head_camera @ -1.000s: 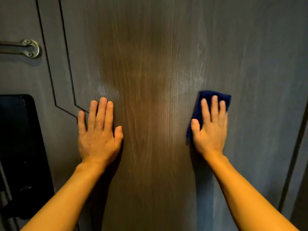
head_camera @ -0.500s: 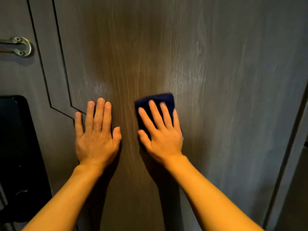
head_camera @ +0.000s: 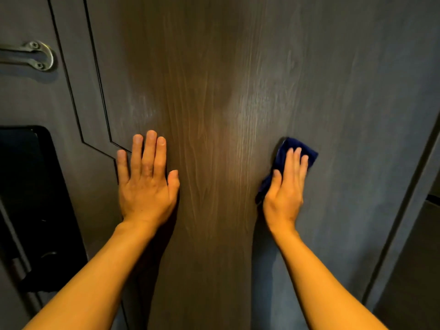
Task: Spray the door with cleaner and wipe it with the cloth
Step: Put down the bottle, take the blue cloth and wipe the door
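The door [head_camera: 214, 91] is dark wood with long wavy grain. At 8 o'clock the left hand [head_camera: 146, 184] lies flat and released on it. At 4 o'clock the right hand [head_camera: 287, 186] presses a soft, crumpled blue cloth [head_camera: 285, 153] flat against the wood.
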